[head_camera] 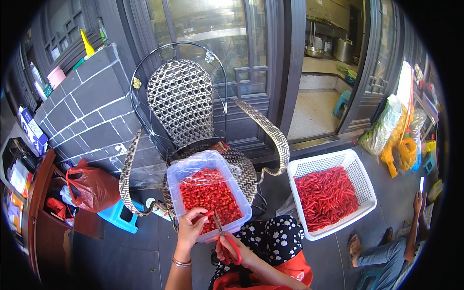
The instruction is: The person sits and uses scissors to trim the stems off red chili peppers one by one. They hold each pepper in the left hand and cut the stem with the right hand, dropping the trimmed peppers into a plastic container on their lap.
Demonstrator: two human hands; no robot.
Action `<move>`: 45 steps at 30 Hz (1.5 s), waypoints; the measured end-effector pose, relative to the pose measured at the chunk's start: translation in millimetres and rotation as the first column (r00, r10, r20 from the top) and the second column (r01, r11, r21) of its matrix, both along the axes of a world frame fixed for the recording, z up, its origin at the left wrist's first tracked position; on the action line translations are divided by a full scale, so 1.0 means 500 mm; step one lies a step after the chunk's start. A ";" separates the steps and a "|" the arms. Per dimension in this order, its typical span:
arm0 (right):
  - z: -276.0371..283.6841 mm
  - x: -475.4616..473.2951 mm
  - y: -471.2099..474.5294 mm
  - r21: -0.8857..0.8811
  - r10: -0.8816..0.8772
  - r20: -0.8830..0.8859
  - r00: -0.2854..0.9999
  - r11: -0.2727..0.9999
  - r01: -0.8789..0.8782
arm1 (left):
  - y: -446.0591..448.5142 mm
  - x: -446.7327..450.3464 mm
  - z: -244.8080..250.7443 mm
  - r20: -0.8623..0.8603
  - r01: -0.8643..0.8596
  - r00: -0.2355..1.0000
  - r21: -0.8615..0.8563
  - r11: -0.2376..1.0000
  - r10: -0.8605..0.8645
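Observation:
My left hand (191, 225) pinches a red chilli pepper (209, 213) between thumb and fingers, over the near part of a translucent plastic tub (246, 208). In my right hand (237, 250) is a pair of scissors (232, 248) with red handles, its blades pointing up beside the chilli. Whether the blades touch the chilli I cannot tell. Cut chilli pieces (214, 188) fill the tub, and clear plastic film (203, 165) lies across its far end. The tub rests on a woven wicker armchair (181, 98). To the right, a white perforated plastic basket (362, 181) holds whole red chillies (326, 199).
A blue plastic stool (117, 217) and a red plastic bag (94, 185) are at the left, by a wooden cabinet (43, 203). Filled bags (384, 127) lean at the right, near an open doorway (311, 105). A seated person's leg (380, 252) extends in from the lower right.

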State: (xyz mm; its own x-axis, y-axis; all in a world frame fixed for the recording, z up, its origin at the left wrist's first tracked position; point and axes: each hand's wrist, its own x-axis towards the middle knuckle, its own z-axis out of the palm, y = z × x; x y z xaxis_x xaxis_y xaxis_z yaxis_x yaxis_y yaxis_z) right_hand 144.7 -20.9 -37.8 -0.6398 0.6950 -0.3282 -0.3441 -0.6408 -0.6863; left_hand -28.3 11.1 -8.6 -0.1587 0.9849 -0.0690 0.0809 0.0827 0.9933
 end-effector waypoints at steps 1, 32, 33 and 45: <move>-0.002 -0.002 0.000 -0.008 -0.006 0.011 1.000 1.000 0.006 | 0.000 0.009 0.000 -0.039 0.003 0.999 0.086 0.996 0.001; 0.013 0.004 -0.003 0.017 0.044 -0.096 0.994 0.999 -0.043 | -0.033 0.019 0.027 -0.240 -0.071 0.962 0.241 0.968 0.131; 0.012 0.006 -0.003 -0.016 0.064 -0.117 0.991 0.998 -0.066 | -0.032 0.019 0.027 -0.248 -0.084 0.958 0.249 0.965 0.147; 0.019 0.016 0.000 0.209 0.110 0.128 0.986 0.969 -0.135 | -0.028 0.011 0.011 -0.208 -0.185 0.949 0.248 0.951 0.239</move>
